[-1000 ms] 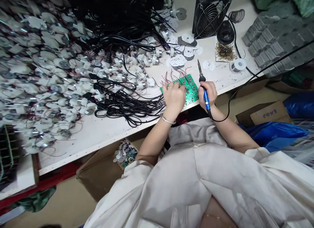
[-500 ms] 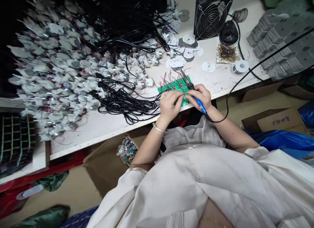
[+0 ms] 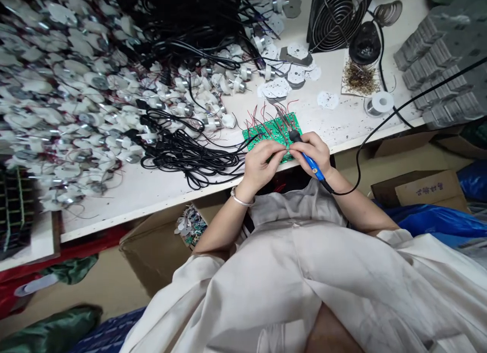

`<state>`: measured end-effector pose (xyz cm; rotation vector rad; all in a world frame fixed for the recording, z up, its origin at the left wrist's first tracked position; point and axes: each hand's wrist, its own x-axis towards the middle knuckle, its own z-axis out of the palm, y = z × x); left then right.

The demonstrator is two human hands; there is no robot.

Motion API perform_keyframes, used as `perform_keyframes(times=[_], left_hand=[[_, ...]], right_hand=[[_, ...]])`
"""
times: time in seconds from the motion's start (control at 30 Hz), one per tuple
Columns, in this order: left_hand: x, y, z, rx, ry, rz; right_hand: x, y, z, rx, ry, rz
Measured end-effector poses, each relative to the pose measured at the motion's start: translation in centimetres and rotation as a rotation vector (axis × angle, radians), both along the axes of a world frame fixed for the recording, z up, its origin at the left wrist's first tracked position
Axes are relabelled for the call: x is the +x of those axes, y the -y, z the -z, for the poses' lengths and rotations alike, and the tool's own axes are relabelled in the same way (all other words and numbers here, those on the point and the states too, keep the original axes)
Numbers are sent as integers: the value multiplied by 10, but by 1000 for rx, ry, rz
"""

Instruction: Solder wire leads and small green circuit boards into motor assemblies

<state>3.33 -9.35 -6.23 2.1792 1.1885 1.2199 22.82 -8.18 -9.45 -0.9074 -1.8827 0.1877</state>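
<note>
A green circuit board (image 3: pixel 274 131) lies at the table's front edge, with several thin red and black wires rising from it. My right hand (image 3: pixel 315 151) is closed around a soldering iron (image 3: pixel 312 165) with a blue handle; its tip points up and away, over the board. My left hand (image 3: pixel 263 163) is pinched at the board's near side, its fingertips almost meeting those of the right hand. Whatever the left fingers pinch is too small to make out. Black cables (image 3: pixel 198 157) run in a bundle up to the board's left side.
Motors with white plastic parts (image 3: pixel 95 89) are heaped on the left. Behind the board lie white discs (image 3: pixel 277 87). A fan (image 3: pixel 338 18), a solder spool (image 3: pixel 379 104) and stacked grey plates (image 3: pixel 437 69) stand on the right. The iron's cord (image 3: pixel 359 165) loops past my right arm.
My view has shifted slightly, so the table's things sit a little differently in the picture. Both hands keep their pinch at the board, and the iron stays in my right hand.
</note>
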Motion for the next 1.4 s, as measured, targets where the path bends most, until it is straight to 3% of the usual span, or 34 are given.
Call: perform_keyframes(times=[0.2, 0.37, 0.53, 0.77, 0.93, 1.1, 1.27, 1.4], left_hand=[[-4, 12, -10, 134, -30, 63], [-10, 24, -2, 251, -167, -44], [-13, 31, 6, 208, -64, -105], [-14, 37, 2, 115, -53, -91], [-18, 35, 2, 118, -92, -132], [-38, 24, -4, 70, -126, -117], [-43, 28, -13, -33, -147, -237], [-27, 39, -5, -59, -231, -256]], right_hand=[[-1, 9, 2, 73, -14, -14], [-3, 21, -9, 10, 34, -51], [-8, 24, -9, 116, 125, 1], [-12, 18, -10, 236, 161, 7], [-22, 22, -8, 191, 152, 68], [-25, 26, -6, 78, 60, 102], [-8, 41, -15, 9, -105, 64], [12, 61, -29, -109, -210, -1]])
